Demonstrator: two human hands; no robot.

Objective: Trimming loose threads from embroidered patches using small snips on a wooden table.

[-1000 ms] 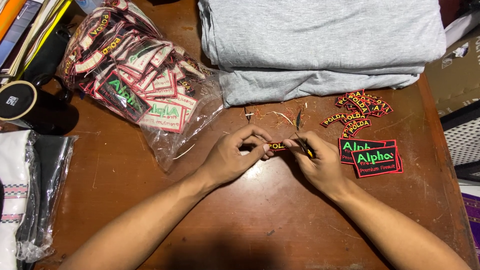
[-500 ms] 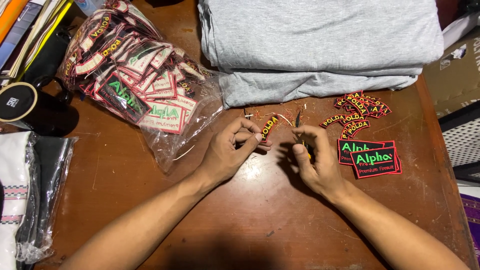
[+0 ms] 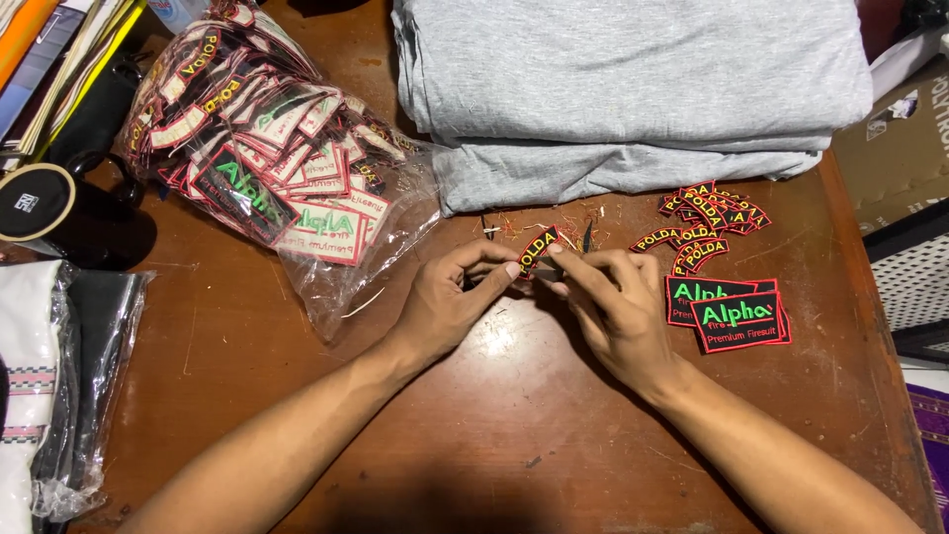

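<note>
In the middle of the brown table [image 3: 297, 396], seen from the head camera, two bare hands meet. The left hand [image 3: 450, 302] pinches a small curved patch [image 3: 537, 249] between its thumb and fingers. The patch is black with a red edge and yellow letters, and it is held just above the table. The right hand [image 3: 618, 311] touches the same patch with its fingertips and grips a thin dark tool [image 3: 587, 235] that points up and away. To the right lie flat black patches with green letters [image 3: 736, 316], and a little heap of curved patches [image 3: 707, 222] sits just past them. Far left is a clear bag full of patches [image 3: 267, 168]. Folded grey cloth [image 3: 623, 89] lies at the far side.
</note>
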